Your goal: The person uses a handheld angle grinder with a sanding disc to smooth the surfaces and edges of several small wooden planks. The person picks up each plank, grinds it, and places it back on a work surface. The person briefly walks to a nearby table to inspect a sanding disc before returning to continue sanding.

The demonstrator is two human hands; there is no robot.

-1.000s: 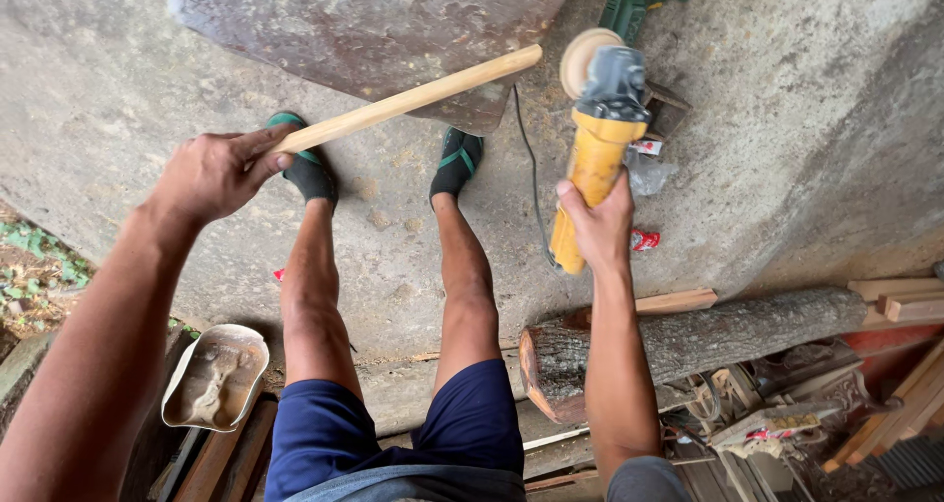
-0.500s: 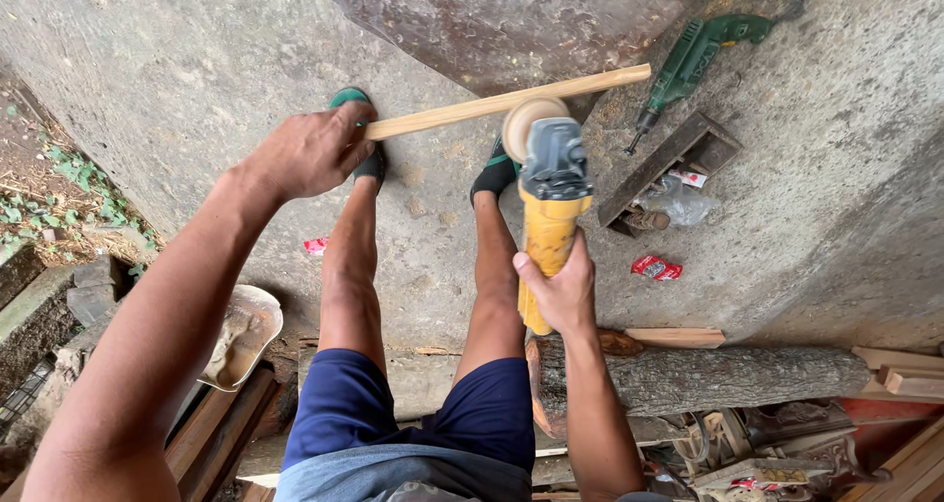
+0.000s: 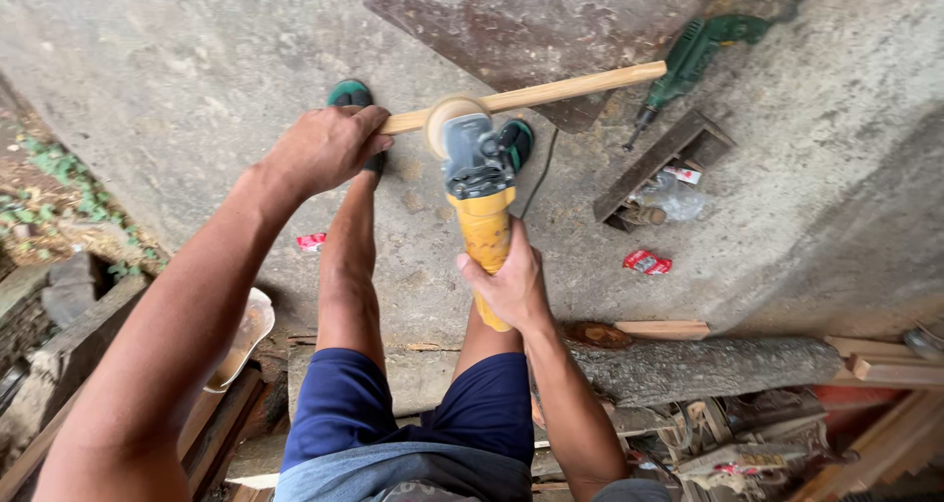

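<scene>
My left hand [image 3: 320,148] grips one end of a long pale wooden stick [image 3: 560,91], held level above the concrete floor. My right hand [image 3: 506,281] holds the yellow body of an angle grinder [image 3: 479,192]. The grinder's round sanding disc [image 3: 447,120] rests against the stick, just right of my left hand. Below them are my bare legs, blue shorts and feet in green sandals [image 3: 350,96].
A green power drill [image 3: 688,55] lies on the floor at upper right, beside a small wooden tray [image 3: 661,163] with a clear bottle. A rusty metal sheet [image 3: 511,20] lies ahead. A log [image 3: 708,369], wood offcuts and tools crowd the lower right.
The grinder has swung left from beside the stick, so its disc now meets the stick near my left hand. The view has shifted to the right.
</scene>
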